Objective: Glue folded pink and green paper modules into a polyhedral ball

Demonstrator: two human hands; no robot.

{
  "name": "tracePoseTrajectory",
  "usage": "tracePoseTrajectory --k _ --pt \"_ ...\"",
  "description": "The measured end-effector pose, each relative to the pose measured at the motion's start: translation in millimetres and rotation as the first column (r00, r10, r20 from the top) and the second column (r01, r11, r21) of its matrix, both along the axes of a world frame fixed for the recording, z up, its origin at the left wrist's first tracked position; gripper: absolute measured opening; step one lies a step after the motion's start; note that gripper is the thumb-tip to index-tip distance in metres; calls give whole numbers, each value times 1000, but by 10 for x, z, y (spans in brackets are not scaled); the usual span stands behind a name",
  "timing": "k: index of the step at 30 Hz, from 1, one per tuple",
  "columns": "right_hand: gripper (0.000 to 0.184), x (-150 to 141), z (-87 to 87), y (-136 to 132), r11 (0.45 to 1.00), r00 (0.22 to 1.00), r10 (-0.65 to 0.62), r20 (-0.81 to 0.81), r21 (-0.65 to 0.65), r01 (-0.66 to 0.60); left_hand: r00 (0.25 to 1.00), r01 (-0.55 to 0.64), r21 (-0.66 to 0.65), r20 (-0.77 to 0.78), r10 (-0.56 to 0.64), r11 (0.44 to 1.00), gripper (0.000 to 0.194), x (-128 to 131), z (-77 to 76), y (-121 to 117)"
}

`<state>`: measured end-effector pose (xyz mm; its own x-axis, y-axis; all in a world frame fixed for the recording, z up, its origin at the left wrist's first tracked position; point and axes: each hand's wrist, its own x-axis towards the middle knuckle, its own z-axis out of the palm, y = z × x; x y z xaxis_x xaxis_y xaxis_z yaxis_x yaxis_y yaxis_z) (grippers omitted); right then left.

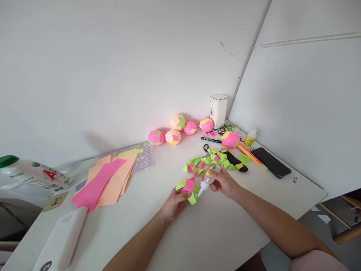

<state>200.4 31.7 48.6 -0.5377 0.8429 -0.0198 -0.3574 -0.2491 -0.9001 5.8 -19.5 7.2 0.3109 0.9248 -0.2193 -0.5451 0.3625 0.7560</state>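
Note:
My left hand (175,205) grips a partly built pink and green folded-paper ball (186,185), thumb on its near side. In my right hand (221,181) is a clear glue bottle (208,178) with a white nozzle, tilted down so the tip is close beside the ball's green right edge; whether it touches I cannot tell. Just behind both hands lies a pile of green folded paper pieces (218,157) with a few pink ones among them. Scissors (236,161) with black and yellow handles rest at the pile's right.
Finished paper balls (173,137) stand along the wall by a white container (218,111). At right are a black phone (270,162) and a small yellow-labelled bottle (250,138). Pink and peach paper sheets (97,184), a white device (63,237) and a green-capped bottle (34,173) occupy the left.

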Motion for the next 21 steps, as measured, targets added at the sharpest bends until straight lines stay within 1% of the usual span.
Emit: tracePoseTrajectory --k 3,5,10,12,14,16,17,19,21 --pt "25 42 -21 84 996 993 -77 -92 -59 71 1000 -13 -11 5 13 1000 26 -9 -18 4" --pt "25 71 -21 127 989 985 -126 -113 -91 116 1000 -11 -13 13 11 1000 27 -10 -16 4" --pt "31 113 -6 186 957 973 -231 -7 -180 226 999 -26 -13 28 27 1000 25 2 7 8" --pt "33 121 -10 204 949 971 -239 22 -204 239 999 -24 -9 33 24 1000 24 2 4 10" --pt "37 128 -24 224 949 969 -243 37 -200 245 999 -19 -6 37 19 1000 24 -3 -7 12" --pt "42 136 -49 243 947 959 -274 73 -152 282 999 -12 -2 38 12 1000 25 -9 -22 12" --pt "42 140 -68 252 947 950 -292 107 -108 303 999 -9 2 37 9 1000 26 -10 -29 12" --pt "43 146 -118 269 943 923 -329 199 15 333 999 -4 10 36 4 1000 27 -12 -41 12" --pt "44 149 -179 286 928 876 -371 308 150 341 999 -6 14 42 5 1000 26 -11 -45 12"
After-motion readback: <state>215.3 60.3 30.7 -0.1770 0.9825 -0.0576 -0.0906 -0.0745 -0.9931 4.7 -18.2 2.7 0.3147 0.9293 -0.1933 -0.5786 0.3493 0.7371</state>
